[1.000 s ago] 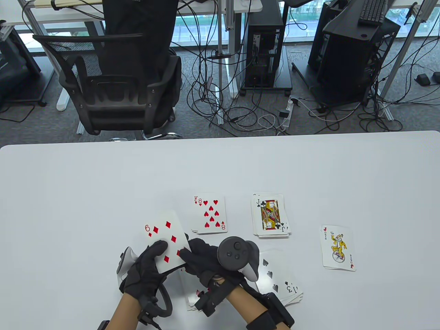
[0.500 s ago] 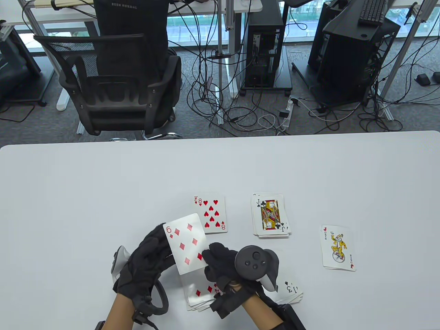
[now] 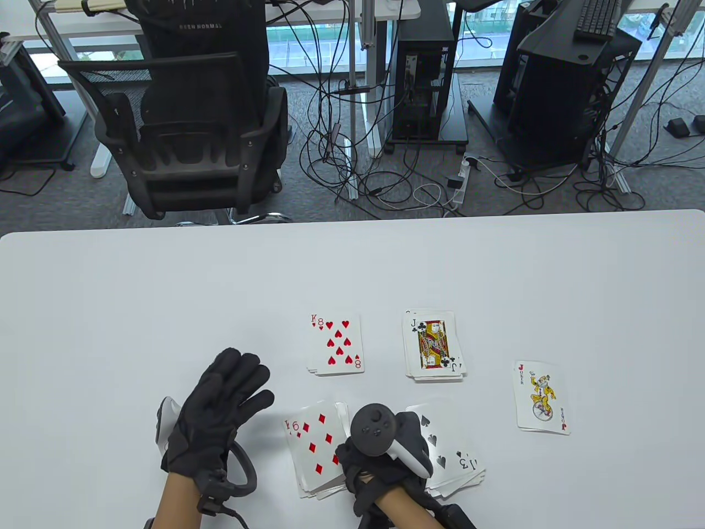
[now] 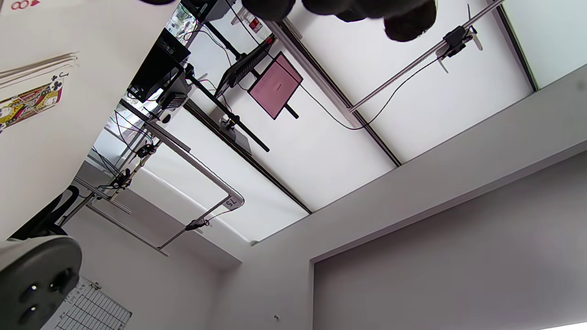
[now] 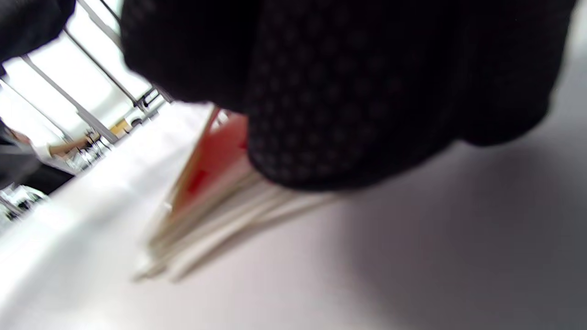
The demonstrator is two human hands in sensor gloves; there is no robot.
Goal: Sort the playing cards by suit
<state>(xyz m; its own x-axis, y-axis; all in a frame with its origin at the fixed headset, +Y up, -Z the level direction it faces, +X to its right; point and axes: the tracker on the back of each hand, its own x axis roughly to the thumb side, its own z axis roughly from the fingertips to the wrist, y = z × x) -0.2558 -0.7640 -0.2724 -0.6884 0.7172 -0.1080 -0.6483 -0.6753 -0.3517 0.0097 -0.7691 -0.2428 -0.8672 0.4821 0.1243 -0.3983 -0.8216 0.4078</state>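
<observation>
The 6 of diamonds (image 3: pixel 314 443) lies face up on top of the diamonds pile near the table's front edge. My right hand (image 3: pixel 352 460) rests at that pile's right edge, its fingers hidden under the tracker (image 3: pixel 375 431). In the blurred right wrist view a fingertip (image 5: pixel 348 114) touches the pile (image 5: pixel 215 201). My left hand (image 3: pixel 242 380) hovers open and empty to the left of the pile, fingers spread. The hearts pile (image 3: pixel 336 344) shows an 8, the clubs pile (image 3: pixel 434 344) a jack, and the spades pile (image 3: pixel 449 446) lies beside my right hand.
A joker (image 3: pixel 542 397) lies alone at the right. The white table (image 3: pixel 165 286) runs wide to the back and sides. An office chair (image 3: pixel 187 132) stands beyond the far edge. The clubs pile also shows in the left wrist view (image 4: pixel 27 96).
My right hand carried the 6 of diamonds out of the left hand and down onto the diamonds pile. My left hand let go, opened and drew back to the left.
</observation>
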